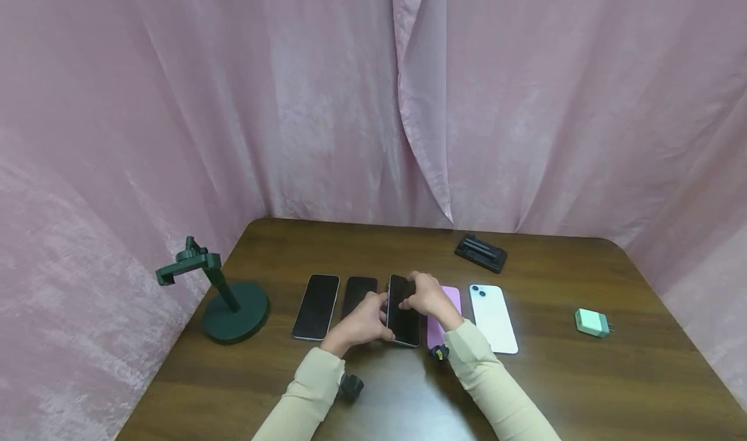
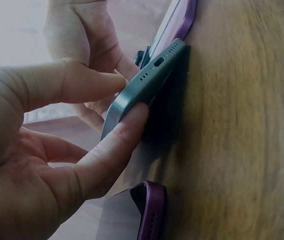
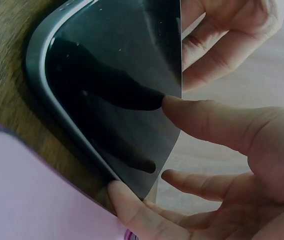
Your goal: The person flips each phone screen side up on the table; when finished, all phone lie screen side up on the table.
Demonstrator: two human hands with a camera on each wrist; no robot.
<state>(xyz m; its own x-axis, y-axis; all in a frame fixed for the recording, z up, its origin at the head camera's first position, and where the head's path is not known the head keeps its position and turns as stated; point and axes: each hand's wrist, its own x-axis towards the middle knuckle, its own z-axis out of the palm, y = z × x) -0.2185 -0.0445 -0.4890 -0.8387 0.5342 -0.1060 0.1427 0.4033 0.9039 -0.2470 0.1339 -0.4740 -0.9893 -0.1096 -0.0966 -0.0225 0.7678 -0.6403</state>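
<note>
A black-screened smartphone (image 1: 404,327) lies face up between my two hands, its charging port visible in the left wrist view. My left hand (image 1: 363,323) pinches its near left corner, thumb over the screen side and a finger under the edge. That edge is tilted up from the table, with shadow beneath. My right hand (image 1: 430,296) holds the far end; its thumb touches the screen (image 3: 117,100) and a fingertip sits at the corner. To the left is a dark phone with a purple edge (image 2: 153,212). On the right, a purple phone (image 1: 452,293) is partly covered by my right wrist.
Another black-screened phone (image 1: 316,308) lies farther left and a white phone (image 1: 495,321) farther right. A dark green stand (image 1: 236,321) is at the left table edge. A black rectangular holder (image 1: 481,253) lies at the back, a mint-green charger plug (image 1: 592,322) at right.
</note>
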